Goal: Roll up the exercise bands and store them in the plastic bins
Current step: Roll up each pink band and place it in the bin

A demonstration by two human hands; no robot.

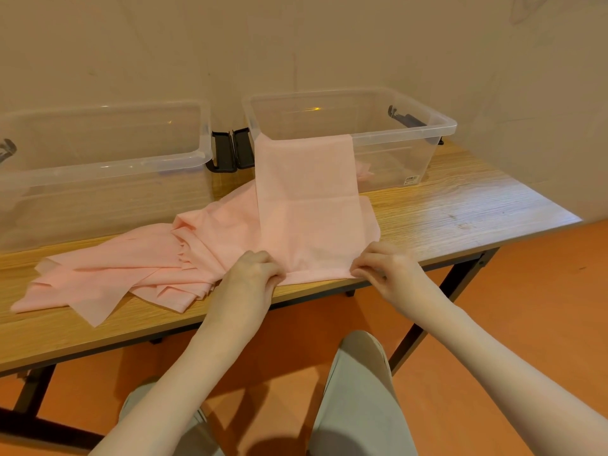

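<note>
I am pinching the near edge of the pink band (309,225) with both hands. My left hand (255,268) is gripping one corner and my right hand (383,263) is gripping the other, fingers curled tight. From my fingers the band is running straight up the frame, long way pointing away from me. Its far end is hanging over the rim of the right bin (411,134). So I think I should be rolling it up the frame. More pink bands (112,274) are lying left of centre.

Beige wall (296,44), orange floor (543,307)
</note>
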